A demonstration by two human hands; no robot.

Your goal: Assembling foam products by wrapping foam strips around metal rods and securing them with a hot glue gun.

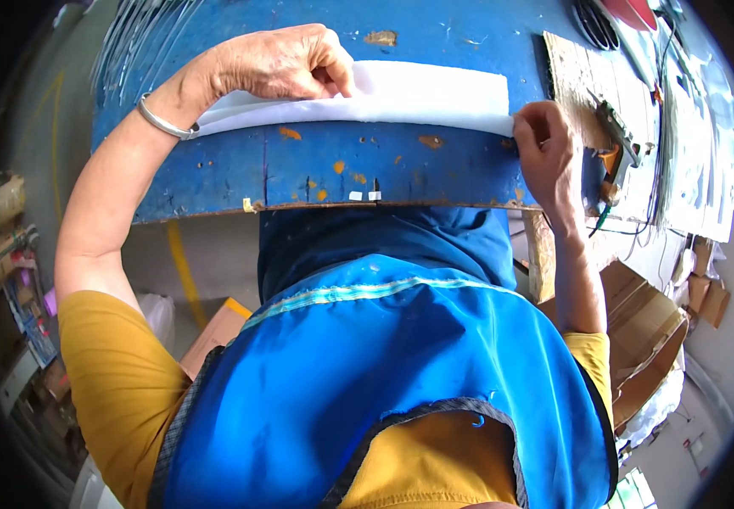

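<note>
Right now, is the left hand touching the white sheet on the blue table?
Touching. The head view shows the left hand pressed down on the white sheet, fingers curled over its left end.

You have bare blue table near the white sheet; a wooden board with a tool blocks the right.

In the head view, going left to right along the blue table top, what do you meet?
Silver bangle → left hand → white sheet → right hand → worn wooden board → orange-handled tool.
</note>
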